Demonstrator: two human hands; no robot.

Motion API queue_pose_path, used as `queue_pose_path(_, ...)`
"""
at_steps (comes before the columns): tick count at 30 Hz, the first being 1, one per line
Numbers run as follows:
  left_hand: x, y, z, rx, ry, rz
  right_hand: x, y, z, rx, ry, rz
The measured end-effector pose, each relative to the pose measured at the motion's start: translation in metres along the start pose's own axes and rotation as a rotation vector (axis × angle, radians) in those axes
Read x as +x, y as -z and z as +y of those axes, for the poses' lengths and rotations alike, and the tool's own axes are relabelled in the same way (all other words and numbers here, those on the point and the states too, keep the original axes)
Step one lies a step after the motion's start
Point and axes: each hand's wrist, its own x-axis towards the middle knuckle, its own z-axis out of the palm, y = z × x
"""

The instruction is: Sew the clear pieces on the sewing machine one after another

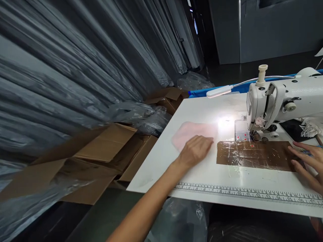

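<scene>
A pale pink piece of fabric (193, 129) lies on the white sewing table, its outline softened by motion. My left hand (198, 149) is over the fabric's near right part, fingers curled down and closed at its edge. To the right, my right hand (308, 163) has its fingers stretched out and apart, by the right end of a brown taped strip (254, 156). A small blue thing (307, 153) shows at that palm, too hidden to name. The needle area of a white sewing machine (290, 97) is just behind the brown strip.
A lit lamp (219, 91) on a bendable neck shines onto the tabletop (156, 164). Printed ruler marks (239, 193) run along the front edge. Open cardboard boxes (106, 144) and clear plastic (138, 112) are left of the table. White threads (313, 127) hang at the right.
</scene>
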Motion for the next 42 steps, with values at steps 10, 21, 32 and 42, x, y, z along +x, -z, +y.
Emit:
queue_pose_path(10,0.057,0.028,0.121,-0.865,-0.042,-0.032,-0.006,0.013,-0.006,0.148,-0.315,-0.046)
queue_pose_path(21,0.073,0.018,0.071,-0.979,0.609,-0.184,0.066,0.003,-0.057,1.171,-0.487,-0.786)
queue_pose_path(32,0.049,-0.045,0.053,-0.466,0.183,-0.137,0.110,-0.023,-0.012,0.663,-0.655,-0.630)
queue_pose_path(42,0.046,-0.039,0.059,-0.758,0.183,-0.186,0.096,-0.017,-0.005,1.046,-0.790,-0.675)
